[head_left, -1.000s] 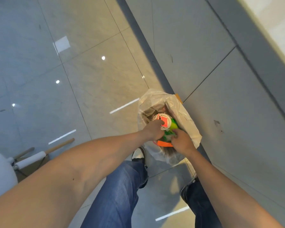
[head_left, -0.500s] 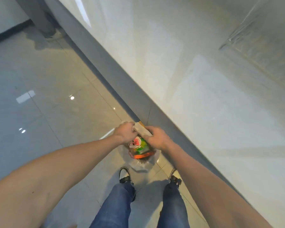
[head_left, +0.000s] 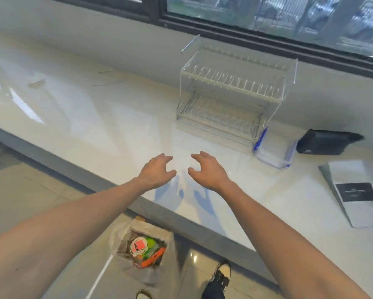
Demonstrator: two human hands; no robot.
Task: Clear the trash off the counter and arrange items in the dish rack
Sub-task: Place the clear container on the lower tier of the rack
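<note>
My left hand (head_left: 157,172) and my right hand (head_left: 207,170) hover side by side over the white counter (head_left: 108,126), fingers loosely spread, holding nothing. A clear two-tier dish rack (head_left: 230,93) stands on the counter beyond them, against the wall, with nothing in it. On the floor below the counter edge sits a trash bag (head_left: 145,247) with a round red-and-white lid, green wrapping and an orange box inside. A clear food container with blue clips (head_left: 272,151) rests just right of the rack.
A black box (head_left: 325,142) lies at the right near the wall. A grey folder with a printed sheet (head_left: 358,190) lies at the far right. Small pale scraps (head_left: 36,79) lie at the counter's far left. My shoes (head_left: 221,275) stand by the bag.
Both hands have let go of the trash in the bag and risen above the counter. The view swung up from the floor to the counter and rack.
</note>
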